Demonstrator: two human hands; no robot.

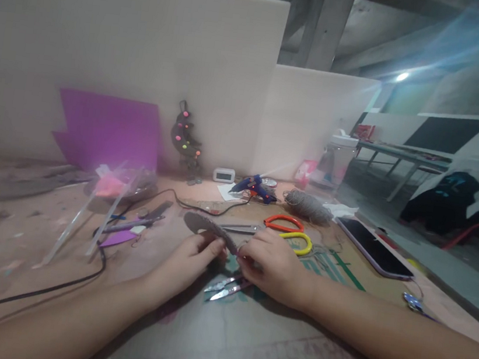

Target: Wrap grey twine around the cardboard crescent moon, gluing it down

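A grey, curved, crescent-like piece with a ribbed, yarn-like surface is held over the table. My left hand is closed on its underside, thumb on the near face. At its lower right end, my right hand pinches with fingertips together; whether a strand is also between them is hidden. Just below both hands lie metal snips, blades pointing left. Behind my right hand rest scissors with an orange loop and a yellow loop. A ball of grey yarn sits farther back.
A blue glue gun stands at the back, its black cord running left. A phone lies right. Glue sticks and purple scraps are left. A dotted dark crescent is against the white panel.
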